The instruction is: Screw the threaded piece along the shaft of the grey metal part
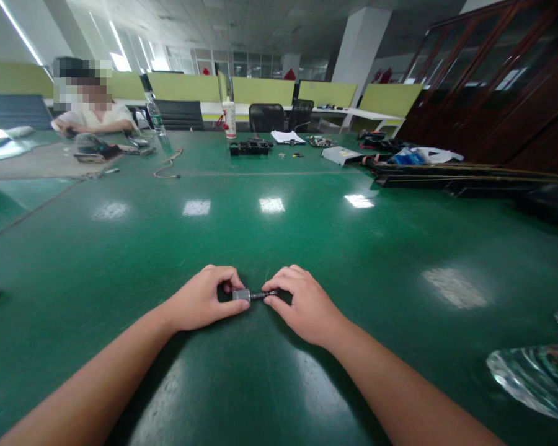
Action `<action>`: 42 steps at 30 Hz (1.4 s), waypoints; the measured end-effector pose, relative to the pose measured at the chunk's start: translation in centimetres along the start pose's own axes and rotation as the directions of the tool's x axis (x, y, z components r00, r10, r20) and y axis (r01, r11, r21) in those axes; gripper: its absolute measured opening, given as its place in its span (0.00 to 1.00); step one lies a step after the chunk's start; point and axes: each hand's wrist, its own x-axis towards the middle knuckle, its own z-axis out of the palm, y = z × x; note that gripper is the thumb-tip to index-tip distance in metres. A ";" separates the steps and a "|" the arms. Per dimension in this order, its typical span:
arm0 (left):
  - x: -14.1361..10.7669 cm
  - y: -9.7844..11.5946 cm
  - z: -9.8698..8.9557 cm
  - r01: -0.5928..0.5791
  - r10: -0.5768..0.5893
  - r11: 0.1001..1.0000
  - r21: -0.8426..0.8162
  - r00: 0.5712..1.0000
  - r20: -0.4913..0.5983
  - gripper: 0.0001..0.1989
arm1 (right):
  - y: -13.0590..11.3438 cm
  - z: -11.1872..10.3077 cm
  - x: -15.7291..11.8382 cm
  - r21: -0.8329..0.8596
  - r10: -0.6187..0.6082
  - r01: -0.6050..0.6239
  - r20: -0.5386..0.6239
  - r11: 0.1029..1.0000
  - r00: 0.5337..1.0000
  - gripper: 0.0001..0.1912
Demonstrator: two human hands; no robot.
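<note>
A small grey metal cylinder with a thin dark shaft (242,295) lies level, low over the green table, between my two hands. My left hand (208,297) is closed on its thick grey body, thumb on the near side and fingers curled on the far side. At the shaft's right end, my right hand (302,299) pinches with thumb and fingertips. Part of the body is hidden by the left fingers, and the kind of part is too small to make out.
The glossy green table (279,229) stretches far ahead. Beyond are a black device (251,147), a white bottle (229,118) and a cable (168,164). Long black parts (413,174) lie right. Clear plastic (534,378) sits near right. A person (97,118) sits far left.
</note>
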 end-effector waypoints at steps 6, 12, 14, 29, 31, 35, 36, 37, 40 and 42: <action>0.1 0.0 0.0 0.006 -0.005 1.000 -0.010 1.000 0.005 0.12 | 0.2 -0.1 0.0 -0.014 0.013 -0.013 -0.003 1.000 1.000 0.06; -0.1 -0.1 0.0 0.006 -0.006 1.000 -0.011 1.000 0.004 0.13 | 0.5 -0.1 0.0 -0.014 0.015 -0.015 0.008 1.000 1.000 0.06; -0.1 -0.1 0.0 0.007 -0.007 1.000 -0.011 1.000 0.002 0.13 | 0.5 -0.2 0.0 -0.018 0.015 -0.015 0.012 1.000 1.000 0.07; -0.1 0.0 0.0 0.022 -0.022 1.000 -0.019 1.000 0.002 0.12 | 0.4 -0.5 -0.2 -0.085 0.046 -0.044 0.022 0.995 0.999 0.06; -0.1 0.0 0.0 0.025 -0.025 0.999 -0.023 1.000 0.003 0.12 | 0.4 -0.5 -0.2 -0.080 0.048 -0.047 0.021 0.996 0.999 0.06; 0.0 0.0 0.0 0.030 -0.030 0.999 -0.032 1.000 0.008 0.12 | 0.3 -0.6 -0.1 -0.080 0.055 -0.053 0.019 0.995 0.998 0.07; 0.0 0.0 0.0 0.031 -0.031 0.999 -0.033 0.999 0.008 0.12 | 0.3 -0.7 -0.1 -0.082 0.062 -0.060 0.018 0.995 0.998 0.07; 0.1 -0.1 0.0 0.034 -0.034 0.999 -0.034 0.999 0.006 0.12 | 0.4 -0.8 0.0 -0.088 0.073 -0.071 0.015 0.994 0.997 0.07; 0.1 -0.1 0.0 0.042 -0.042 0.998 -0.037 0.999 0.007 0.13 | 0.7 -1.0 0.0 -0.119 0.128 -0.127 -0.003 0.985 0.992 0.07; 0.0 -0.1 0.0 0.041 -0.040 0.998 -0.039 0.999 0.005 0.13 | 0.9 -1.1 0.0 -0.140 0.157 -0.158 -0.016 0.977 0.987 0.07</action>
